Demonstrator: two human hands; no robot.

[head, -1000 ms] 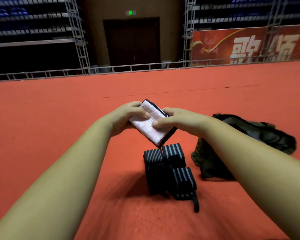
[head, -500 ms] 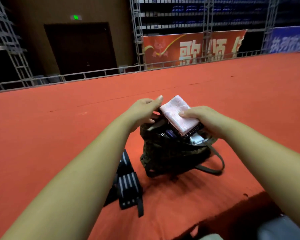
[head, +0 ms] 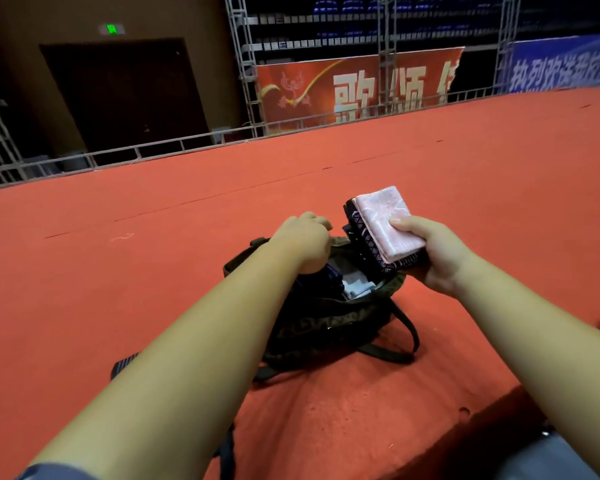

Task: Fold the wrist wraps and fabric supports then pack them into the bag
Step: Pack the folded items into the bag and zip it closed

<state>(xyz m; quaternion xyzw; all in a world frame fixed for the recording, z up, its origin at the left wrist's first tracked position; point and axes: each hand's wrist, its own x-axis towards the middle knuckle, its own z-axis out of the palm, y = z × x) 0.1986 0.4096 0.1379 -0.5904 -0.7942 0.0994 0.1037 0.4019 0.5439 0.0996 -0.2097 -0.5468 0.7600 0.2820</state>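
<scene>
A folded fabric support (head: 385, 226), pale pink on top with dark patterned layers beneath, is held in my right hand (head: 430, 252), thumb on top, just above and right of the bag's opening. The dark olive bag (head: 329, 323) sits on the red carpet with its mouth open; blue and white items show inside. My left hand (head: 303, 242) grips the bag's far left rim with curled fingers, holding it open. A corner of the black striped wrist wraps (head: 123, 363) peeks out from under my left forearm.
Red carpet (head: 153, 271) spreads all round the bag. A metal rail (head: 118, 155) edges the platform at the back, with scaffolding and banners behind. The bag's strap (head: 406, 341) loops out to the right. A dark drop lies at the lower right.
My right hand lifted the folded support up and to the right, off the bag's mouth. My left hand took hold of the bag's rim. The view turned further right, hiding the wrist wraps.
</scene>
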